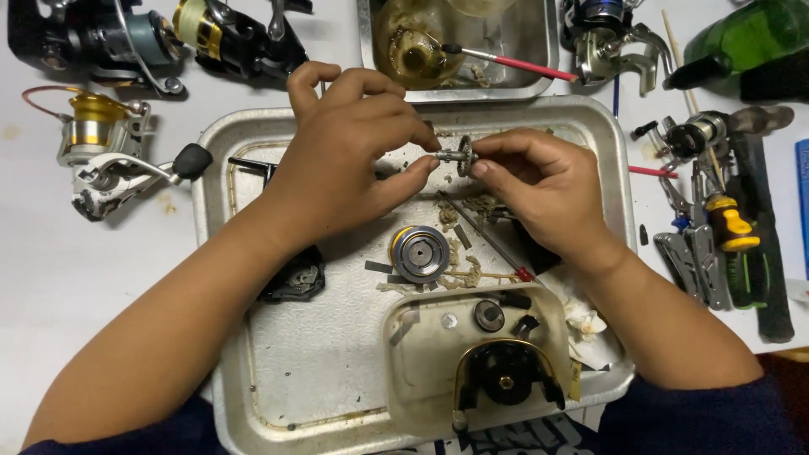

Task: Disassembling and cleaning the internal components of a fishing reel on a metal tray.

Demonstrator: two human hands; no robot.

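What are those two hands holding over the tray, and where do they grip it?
A small metal gear shaft: the left hand pinches its left end, the right hand its gear end, above the tray.

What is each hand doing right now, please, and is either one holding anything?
Left hand: closed, fingertips pinching one end of the small metal gear shaft.
Right hand: closed, fingertips pinching the other end of the same shaft.

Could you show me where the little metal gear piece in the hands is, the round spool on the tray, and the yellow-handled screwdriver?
small gear shaft [460,157]: head view, on its toothed middle.
round spool [420,253]: head view, top face.
yellow-handled screwdriver [730,224]: head view, on the handle.
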